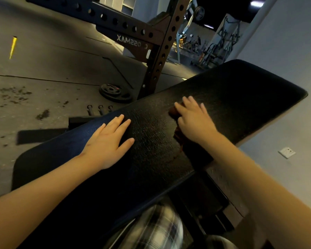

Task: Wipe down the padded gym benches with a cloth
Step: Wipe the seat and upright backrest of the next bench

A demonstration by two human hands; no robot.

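Bracing hand: left hand (pixel 108 142) lay flat on the bench pad (pixel 241 90), arm extended, fingers straight and spread, holding nothing.
Wiping hand: right hand (pixel 194 121) pressed palm-down on the cloth (pixel 173 112), fingers spread, not gripping.
Cloth position: mid-pad, beneath the right palm.

One bench (pixel 223 90), one cloth (pixel 177 136), two hands (pixel 108 141) (pixel 194 121)

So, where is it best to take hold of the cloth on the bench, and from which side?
Probably pinch the loose edge of the cloth that shows beside the right hand, coming from above on its left. The cloth lies flat on the bench pad, mostly under that hand, so only this edge is free.
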